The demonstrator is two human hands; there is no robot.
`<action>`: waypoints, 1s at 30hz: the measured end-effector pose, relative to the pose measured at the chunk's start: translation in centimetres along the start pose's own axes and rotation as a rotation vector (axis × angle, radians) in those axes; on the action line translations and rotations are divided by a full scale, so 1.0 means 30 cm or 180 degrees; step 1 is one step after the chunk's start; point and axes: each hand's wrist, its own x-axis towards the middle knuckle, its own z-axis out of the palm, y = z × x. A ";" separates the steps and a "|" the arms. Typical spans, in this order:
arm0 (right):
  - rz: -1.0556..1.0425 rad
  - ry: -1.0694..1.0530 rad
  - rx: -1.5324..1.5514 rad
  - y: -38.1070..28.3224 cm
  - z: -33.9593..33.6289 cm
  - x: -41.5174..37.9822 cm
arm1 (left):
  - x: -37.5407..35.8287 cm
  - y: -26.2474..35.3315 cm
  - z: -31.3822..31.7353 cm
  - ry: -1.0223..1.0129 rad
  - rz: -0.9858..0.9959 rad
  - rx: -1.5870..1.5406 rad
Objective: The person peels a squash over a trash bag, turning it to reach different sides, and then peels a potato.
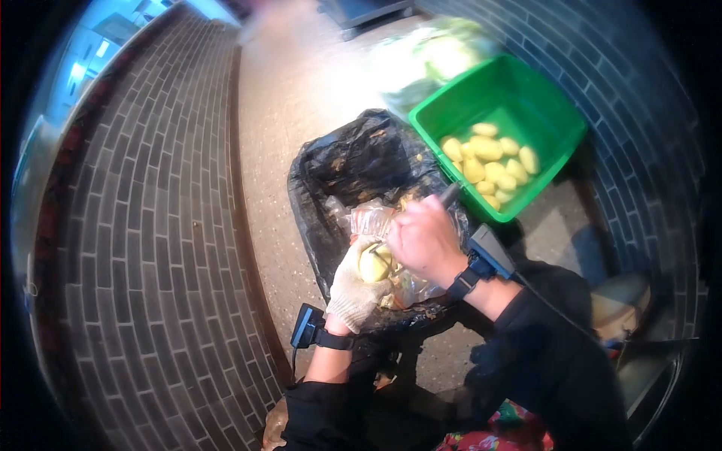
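In the head view, my left hand, in a pale knitted work glove, is closed around a yellow potato. My right hand is bare and a little blurred, its fingers wrapped around the dark handle of a peeler. The peeler's narrow dark head lies against the top of the potato; its exact shape is hard to make out. Beneath both hands stands a container lined with a black plastic bag, holding peelings and crumpled clear plastic.
A green tub with several peeled potatoes stands at the upper right. Behind it lies a clear bag of pale green vegetables. Dark brick-patterned walls flank the speckled floor. A shoe shows at right.
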 end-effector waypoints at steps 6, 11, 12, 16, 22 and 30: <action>-0.0169 0.0211 0.0403 -0.005 0.037 -0.022 | 0.008 -0.032 0.011 -0.0220 -0.0133 -0.0295; -0.0225 -0.0087 -0.0273 0.088 0.054 -0.036 | -0.002 -0.051 0.008 -0.0124 -0.0017 -0.0104; -0.0319 -0.0390 -0.0852 0.136 0.059 -0.046 | -0.012 -0.020 0.011 -0.0143 0.0003 -0.0077; -0.0077 -0.0303 -0.1060 0.150 0.066 -0.051 | -0.033 0.033 -0.010 -0.0118 0.0312 -0.0318; 0.0207 -0.0049 -0.0466 0.081 0.008 0.013 | 0.001 0.005 -0.047 0.0051 -0.0183 -0.0531; 0.0507 -0.0159 0.0309 0.037 -0.004 0.004 | 0.039 -0.044 -0.059 0.0210 -0.0336 -0.3286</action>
